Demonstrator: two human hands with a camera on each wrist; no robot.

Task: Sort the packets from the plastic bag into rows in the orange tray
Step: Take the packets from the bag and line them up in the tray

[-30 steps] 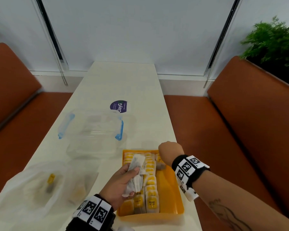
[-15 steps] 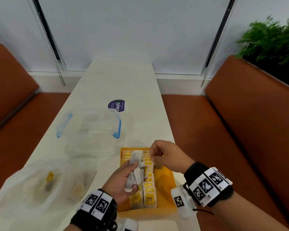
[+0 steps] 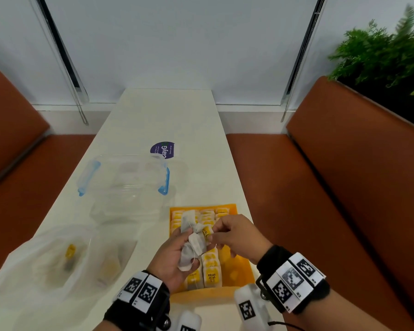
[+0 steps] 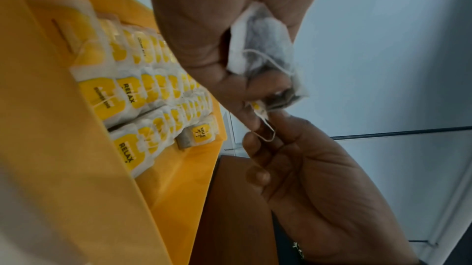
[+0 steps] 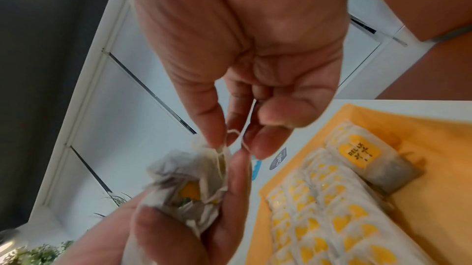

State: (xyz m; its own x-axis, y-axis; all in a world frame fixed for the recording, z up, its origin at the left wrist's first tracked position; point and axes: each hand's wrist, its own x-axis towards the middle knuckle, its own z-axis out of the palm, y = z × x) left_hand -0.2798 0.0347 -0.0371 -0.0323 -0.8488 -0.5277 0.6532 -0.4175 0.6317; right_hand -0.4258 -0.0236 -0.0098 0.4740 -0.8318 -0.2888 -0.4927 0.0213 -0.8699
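The orange tray (image 3: 239,271) lies at the table's near right edge, with two long rows of white packets with yellow tags (image 3: 210,266) in it. A lone packet (image 5: 367,158) starts a third row at the far end. My left hand (image 3: 184,237) grips a crumpled bunch of packets (image 3: 193,244) just above the tray's left side. My right hand (image 3: 214,232) pinches the top edge and string of one packet in that bunch between thumb and fingertips (image 5: 217,140). The clear plastic bag (image 3: 58,263) lies at the near left and still shows a few packets inside.
A clear lidded container with blue clips (image 3: 127,185) stands beyond the bag, left of the tray's far end. A purple sticker (image 3: 163,149) is on the table behind it. Orange benches (image 3: 320,187) flank the narrow table; the tray's right side sits close to the table edge.
My right hand has come back from the tray's far end to the bunch in my left hand and now pinches a packet there. The left hand has stayed put.
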